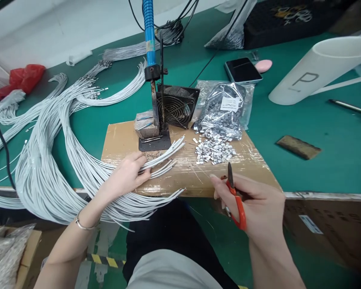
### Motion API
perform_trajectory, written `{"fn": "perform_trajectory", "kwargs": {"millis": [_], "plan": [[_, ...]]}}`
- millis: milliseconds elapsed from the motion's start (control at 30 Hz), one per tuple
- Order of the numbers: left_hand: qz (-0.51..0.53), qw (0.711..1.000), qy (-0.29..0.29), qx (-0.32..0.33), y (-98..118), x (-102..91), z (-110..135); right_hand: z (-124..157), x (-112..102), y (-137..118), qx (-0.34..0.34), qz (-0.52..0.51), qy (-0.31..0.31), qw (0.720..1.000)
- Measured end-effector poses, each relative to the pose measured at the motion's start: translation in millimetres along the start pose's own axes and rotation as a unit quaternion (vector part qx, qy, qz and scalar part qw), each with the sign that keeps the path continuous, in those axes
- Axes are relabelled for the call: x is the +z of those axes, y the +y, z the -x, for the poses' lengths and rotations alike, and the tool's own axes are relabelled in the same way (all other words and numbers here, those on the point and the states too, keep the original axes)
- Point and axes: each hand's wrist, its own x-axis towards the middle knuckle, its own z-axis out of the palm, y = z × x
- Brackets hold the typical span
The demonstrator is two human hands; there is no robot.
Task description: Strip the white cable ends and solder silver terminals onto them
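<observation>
My left hand (pixel 131 171) is closed on a bunch of thin white cables (pixel 165 154) lying over the cardboard sheet. Their cut ends fan out to the right, past my fingers. More white cables (pixel 45 160) hang in a thick, curved bundle to the left and droop over the table's front edge. In my right hand (pixel 255 200), scissors with red handles (pixel 240 212) are gripped, the dark blades pointing up and away. A pile of small silvery metal pieces (pixel 215 149) lies just beyond the scissors.
A blue-sleeved soldering iron (pixel 149 36) stands upright behind the cables, beside a black fan (pixel 179 106). A plastic bag of small parts (pixel 222 106), a phone (pixel 243 70), a white jug (pixel 315 68) and a brown block (pixel 298 147) occupy the right side.
</observation>
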Motion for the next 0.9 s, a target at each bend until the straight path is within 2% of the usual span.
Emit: {"fn": "perform_trajectory", "kwargs": {"millis": [167, 267, 367, 467, 533, 600, 700, 800, 900], "plan": [[0.123, 0.990, 0.060, 0.037, -3, -4.9, 12, 2, -2, 2, -0.004, -0.005, 0.005, 1.000], [0.193, 0.974, 0.075, 0.087, -1, -13.7, 19, 3, 0, -1, 0.016, -0.021, 0.012, 1.000], [0.264, 0.953, 0.054, 0.141, 3, -22.4, 22, 4, 3, -5, 0.047, -0.045, 0.017, 0.998], [0.341, 0.926, -0.004, 0.159, 7, -24.5, 21, 4, 4, -8, 0.038, -0.055, 0.003, 0.998], [0.418, 0.895, -0.060, 0.142, 9, -21.6, 21, 4, 4, -9, 0.025, -0.052, -0.003, 0.998], [0.503, 0.852, -0.112, 0.096, 12, -16.4, 22, 4, 5, -10, 0.029, -0.057, -0.002, 0.998], [0.592, 0.797, -0.118, 0.021, 15, -7.5, 24, 5, 9, -11, 0.059, -0.087, -0.017, 0.994], [0.621, 0.777, -0.098, -0.015, 17, 0.2, 27, 4, 17, -13, 0.072, -0.132, -0.060, 0.987], [0.612, 0.784, -0.102, -0.023, 18, 5.2, 29, 1, 30, -20, 0.100, -0.186, -0.085, 0.974]]}}
